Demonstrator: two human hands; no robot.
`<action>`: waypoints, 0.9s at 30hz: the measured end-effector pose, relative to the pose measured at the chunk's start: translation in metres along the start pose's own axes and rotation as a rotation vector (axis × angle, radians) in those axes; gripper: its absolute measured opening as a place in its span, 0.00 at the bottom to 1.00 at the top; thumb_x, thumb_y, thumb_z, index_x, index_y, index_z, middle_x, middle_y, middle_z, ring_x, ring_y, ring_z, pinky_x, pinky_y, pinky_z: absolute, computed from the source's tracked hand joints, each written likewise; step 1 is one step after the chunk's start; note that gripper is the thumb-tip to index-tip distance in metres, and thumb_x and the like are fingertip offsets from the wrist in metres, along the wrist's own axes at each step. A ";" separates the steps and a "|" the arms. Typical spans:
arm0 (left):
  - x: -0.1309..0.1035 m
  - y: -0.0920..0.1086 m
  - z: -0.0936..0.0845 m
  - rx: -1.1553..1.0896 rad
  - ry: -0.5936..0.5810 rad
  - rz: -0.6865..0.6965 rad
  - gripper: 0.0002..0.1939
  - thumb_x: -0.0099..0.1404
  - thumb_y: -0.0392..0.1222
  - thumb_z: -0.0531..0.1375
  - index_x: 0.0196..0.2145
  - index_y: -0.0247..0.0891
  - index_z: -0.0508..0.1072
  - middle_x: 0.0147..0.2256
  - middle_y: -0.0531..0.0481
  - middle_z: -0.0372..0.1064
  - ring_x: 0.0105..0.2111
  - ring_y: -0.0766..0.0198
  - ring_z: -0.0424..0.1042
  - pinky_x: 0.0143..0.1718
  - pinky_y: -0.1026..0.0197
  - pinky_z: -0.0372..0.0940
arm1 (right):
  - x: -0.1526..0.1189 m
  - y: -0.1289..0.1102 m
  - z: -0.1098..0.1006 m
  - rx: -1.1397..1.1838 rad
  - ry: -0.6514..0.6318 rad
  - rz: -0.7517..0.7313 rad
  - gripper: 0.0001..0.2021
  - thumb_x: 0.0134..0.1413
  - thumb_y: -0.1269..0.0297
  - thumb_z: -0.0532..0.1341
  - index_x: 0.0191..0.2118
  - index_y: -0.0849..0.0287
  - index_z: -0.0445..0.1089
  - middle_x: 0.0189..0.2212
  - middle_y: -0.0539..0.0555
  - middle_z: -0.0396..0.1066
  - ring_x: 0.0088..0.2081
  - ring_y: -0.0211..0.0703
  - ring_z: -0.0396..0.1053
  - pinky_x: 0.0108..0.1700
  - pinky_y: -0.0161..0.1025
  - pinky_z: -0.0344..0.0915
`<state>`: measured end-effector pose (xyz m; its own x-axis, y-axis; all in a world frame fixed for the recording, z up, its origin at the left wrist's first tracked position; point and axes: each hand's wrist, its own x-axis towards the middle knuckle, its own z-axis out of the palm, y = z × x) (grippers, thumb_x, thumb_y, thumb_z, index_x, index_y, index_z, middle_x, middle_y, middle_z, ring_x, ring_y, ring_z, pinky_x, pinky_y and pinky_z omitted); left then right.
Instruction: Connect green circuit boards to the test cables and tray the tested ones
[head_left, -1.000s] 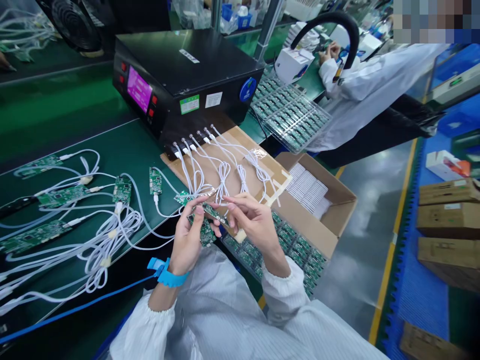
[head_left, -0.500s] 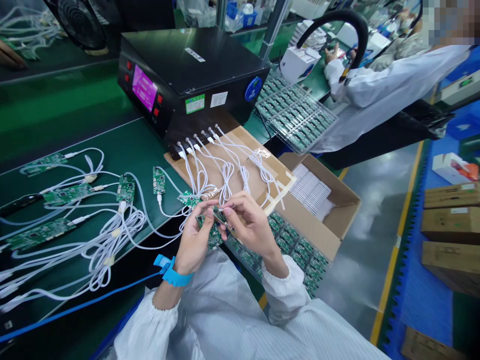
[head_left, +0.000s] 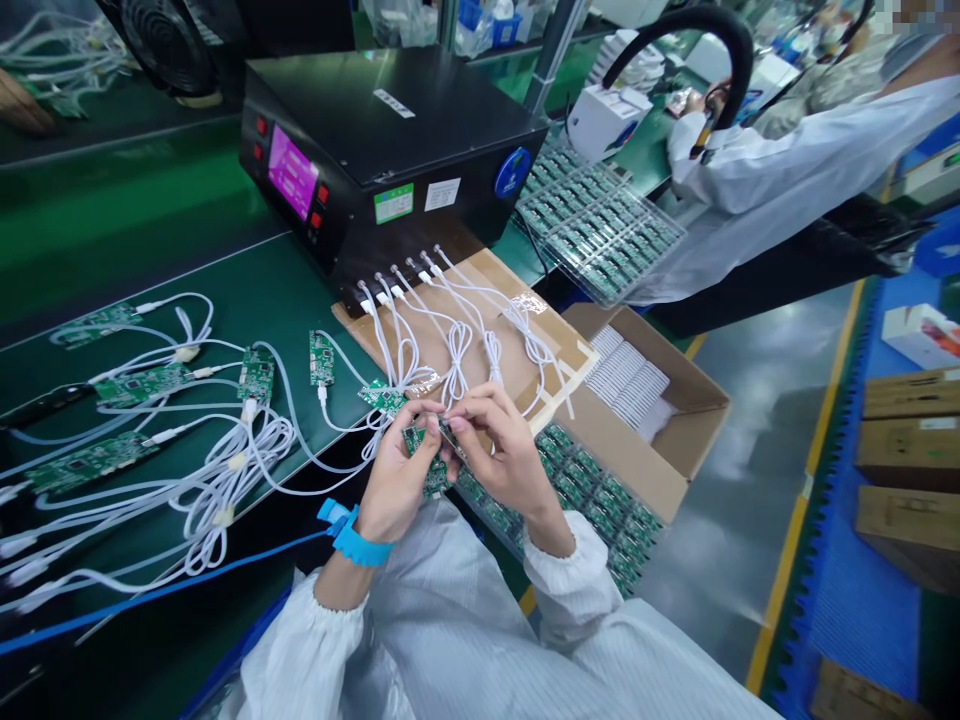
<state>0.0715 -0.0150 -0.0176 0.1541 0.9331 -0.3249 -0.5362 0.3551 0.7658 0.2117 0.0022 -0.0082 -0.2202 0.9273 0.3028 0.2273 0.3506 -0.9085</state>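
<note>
Left hand (head_left: 394, 482) fingers grip a green board (head_left: 436, 480); right hand (head_left: 508, 458) fingers, now closer, pinch something hidden, perhaps for finer work.

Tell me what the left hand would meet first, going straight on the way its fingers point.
Beyond the circuit board it holds, the left hand would probably meet the fingertips of the right hand first, just ahead; whether the hands touch now is hard to tell.
</note>
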 end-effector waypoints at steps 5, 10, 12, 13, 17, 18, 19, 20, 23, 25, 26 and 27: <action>0.001 -0.002 0.003 -0.010 -0.011 -0.011 0.21 0.63 0.58 0.68 0.43 0.43 0.67 0.25 0.58 0.65 0.25 0.68 0.69 0.27 0.66 0.67 | 0.000 0.001 0.002 0.065 0.006 0.061 0.07 0.71 0.62 0.58 0.46 0.55 0.73 0.44 0.54 0.67 0.26 0.30 0.69 0.24 0.32 0.74; 0.001 0.000 -0.001 0.012 0.032 -0.009 0.21 0.64 0.58 0.68 0.45 0.42 0.70 0.36 0.51 0.73 0.30 0.67 0.73 0.31 0.64 0.69 | -0.017 0.005 -0.006 -0.133 0.101 -0.081 0.15 0.68 0.68 0.61 0.57 0.49 0.71 0.52 0.56 0.69 0.25 0.28 0.64 0.25 0.33 0.68; 0.000 0.003 -0.005 0.019 0.051 -0.002 0.21 0.66 0.59 0.66 0.47 0.42 0.70 0.41 0.49 0.75 0.30 0.67 0.73 0.32 0.63 0.70 | -0.033 0.012 -0.013 -0.205 0.156 -0.064 0.17 0.67 0.68 0.62 0.59 0.49 0.69 0.54 0.58 0.67 0.21 0.26 0.58 0.22 0.34 0.64; 0.000 0.005 -0.007 0.024 0.063 0.001 0.21 0.66 0.59 0.65 0.47 0.42 0.71 0.43 0.48 0.75 0.30 0.67 0.73 0.33 0.62 0.70 | -0.041 0.016 -0.016 -0.248 0.161 -0.046 0.16 0.66 0.67 0.63 0.57 0.50 0.70 0.53 0.58 0.68 0.21 0.26 0.55 0.22 0.34 0.62; -0.002 0.008 -0.014 0.088 0.079 0.004 0.21 0.68 0.59 0.63 0.51 0.43 0.71 0.47 0.46 0.75 0.30 0.68 0.73 0.35 0.62 0.70 | -0.069 0.033 -0.020 -0.374 -0.010 0.025 0.08 0.66 0.65 0.64 0.50 0.56 0.73 0.45 0.57 0.71 0.23 0.30 0.63 0.26 0.34 0.66; -0.003 0.008 -0.016 0.115 0.076 0.004 0.21 0.69 0.58 0.63 0.52 0.43 0.71 0.47 0.46 0.75 0.30 0.68 0.73 0.36 0.62 0.70 | -0.073 0.035 -0.019 -0.393 -0.043 0.024 0.06 0.67 0.66 0.63 0.48 0.57 0.73 0.43 0.57 0.72 0.27 0.33 0.68 0.29 0.34 0.68; -0.003 0.007 -0.016 0.147 0.072 0.006 0.21 0.69 0.58 0.63 0.52 0.43 0.72 0.47 0.46 0.74 0.31 0.68 0.73 0.36 0.62 0.70 | -0.076 0.038 -0.019 -0.411 -0.060 0.010 0.05 0.68 0.67 0.62 0.46 0.58 0.73 0.42 0.57 0.73 0.31 0.36 0.72 0.33 0.35 0.70; -0.004 0.006 -0.017 0.184 0.072 0.012 0.21 0.69 0.58 0.62 0.53 0.44 0.72 0.45 0.47 0.74 0.31 0.68 0.72 0.37 0.62 0.69 | -0.078 0.039 -0.019 -0.430 -0.064 -0.015 0.04 0.68 0.68 0.61 0.45 0.58 0.73 0.40 0.57 0.73 0.35 0.39 0.74 0.35 0.35 0.71; -0.006 0.006 -0.017 0.260 0.105 0.058 0.21 0.71 0.57 0.61 0.55 0.45 0.72 0.39 0.50 0.72 0.31 0.68 0.71 0.38 0.63 0.69 | -0.078 0.040 -0.028 -0.489 -0.071 -0.096 0.04 0.68 0.71 0.60 0.45 0.58 0.72 0.41 0.57 0.75 0.39 0.40 0.75 0.38 0.35 0.72; -0.008 0.008 -0.017 0.198 0.158 0.116 0.19 0.70 0.55 0.62 0.53 0.45 0.73 0.37 0.51 0.69 0.29 0.69 0.69 0.36 0.63 0.69 | -0.076 0.040 -0.042 -0.560 -0.085 -0.144 0.06 0.68 0.73 0.59 0.47 0.58 0.72 0.42 0.57 0.76 0.39 0.40 0.76 0.38 0.35 0.72; -0.009 0.010 -0.017 0.136 0.186 0.146 0.17 0.70 0.54 0.63 0.51 0.44 0.74 0.36 0.52 0.68 0.29 0.69 0.68 0.34 0.63 0.69 | -0.075 0.039 -0.049 -0.609 -0.100 -0.164 0.07 0.69 0.73 0.59 0.48 0.58 0.72 0.42 0.57 0.76 0.38 0.40 0.76 0.37 0.35 0.71; -0.010 0.013 -0.018 0.066 0.207 0.175 0.15 0.69 0.52 0.64 0.48 0.43 0.75 0.36 0.52 0.67 0.28 0.69 0.67 0.32 0.63 0.69 | -0.073 0.039 -0.057 -0.666 -0.119 -0.181 0.08 0.69 0.74 0.58 0.49 0.59 0.71 0.43 0.57 0.76 0.37 0.39 0.76 0.36 0.35 0.71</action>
<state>0.0482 -0.0208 -0.0143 -0.1124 0.9519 -0.2852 -0.4831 0.1985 0.8528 0.2903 -0.0449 -0.0492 -0.4029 0.8393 0.3649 0.7016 0.5393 -0.4657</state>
